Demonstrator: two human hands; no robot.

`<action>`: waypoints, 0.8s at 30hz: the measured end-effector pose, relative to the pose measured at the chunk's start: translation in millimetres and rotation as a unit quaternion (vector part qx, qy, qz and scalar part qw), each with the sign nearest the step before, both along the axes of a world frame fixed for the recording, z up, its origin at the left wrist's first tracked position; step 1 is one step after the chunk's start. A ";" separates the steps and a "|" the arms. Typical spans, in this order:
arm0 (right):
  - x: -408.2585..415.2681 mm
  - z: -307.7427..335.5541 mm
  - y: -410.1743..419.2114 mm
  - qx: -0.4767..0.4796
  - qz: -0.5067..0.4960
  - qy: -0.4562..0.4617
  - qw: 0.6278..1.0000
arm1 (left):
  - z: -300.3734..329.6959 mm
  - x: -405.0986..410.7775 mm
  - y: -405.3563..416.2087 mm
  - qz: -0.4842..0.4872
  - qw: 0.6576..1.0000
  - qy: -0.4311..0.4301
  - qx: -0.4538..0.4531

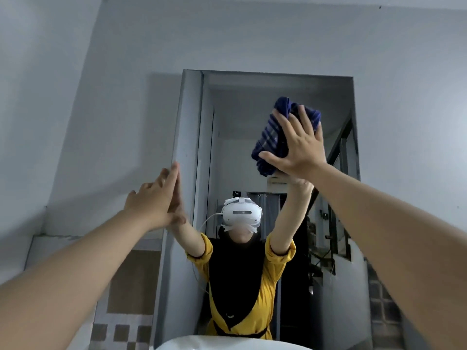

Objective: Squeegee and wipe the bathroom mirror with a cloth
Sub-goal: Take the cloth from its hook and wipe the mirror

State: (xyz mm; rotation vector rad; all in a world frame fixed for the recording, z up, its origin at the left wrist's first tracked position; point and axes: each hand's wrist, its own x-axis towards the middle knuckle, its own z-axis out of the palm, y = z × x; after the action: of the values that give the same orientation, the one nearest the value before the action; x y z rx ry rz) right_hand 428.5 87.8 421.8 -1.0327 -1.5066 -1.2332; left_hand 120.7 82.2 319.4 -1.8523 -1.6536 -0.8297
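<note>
The tall bathroom mirror (252, 127) hangs on the wall straight ahead and reflects a person in a yellow top with a white headset. My right hand (298, 145) is spread flat on a folded dark blue striped cloth (273, 133) and presses it against the upper right of the glass. My left hand (156, 198) rests flat with straight fingers against the mirror's left edge, holding nothing. No squeegee is in sight.
A white sink rim (227, 343) shows at the bottom centre below the mirror. Grey wall (101, 97) surrounds the mirror, with brown and checkered tiles (121, 332) at lower left and more tiles at lower right.
</note>
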 end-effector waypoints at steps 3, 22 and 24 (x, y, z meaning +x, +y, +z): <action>39.5 -10.4 -5.8 -0.002 -0.005 0.044 0.999 | -1.3 -2.3 0.9 -0.021 1.000 -0.006 0.005; 58.6 -97.3 -4.0 0.024 -0.009 0.266 0.964 | -2.5 -6.4 5.6 -0.043 0.999 -0.007 0.003; 51.0 -98.9 -2.8 0.027 -0.008 0.278 0.960 | -2.0 -7.6 6.2 -0.050 0.999 -0.009 0.004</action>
State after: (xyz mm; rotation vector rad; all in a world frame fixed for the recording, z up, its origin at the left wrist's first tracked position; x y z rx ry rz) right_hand 479.5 85.0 322.9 -1.2307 -1.0224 -0.8842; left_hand 113.1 88.4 317.4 -1.9406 -1.5760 -0.8969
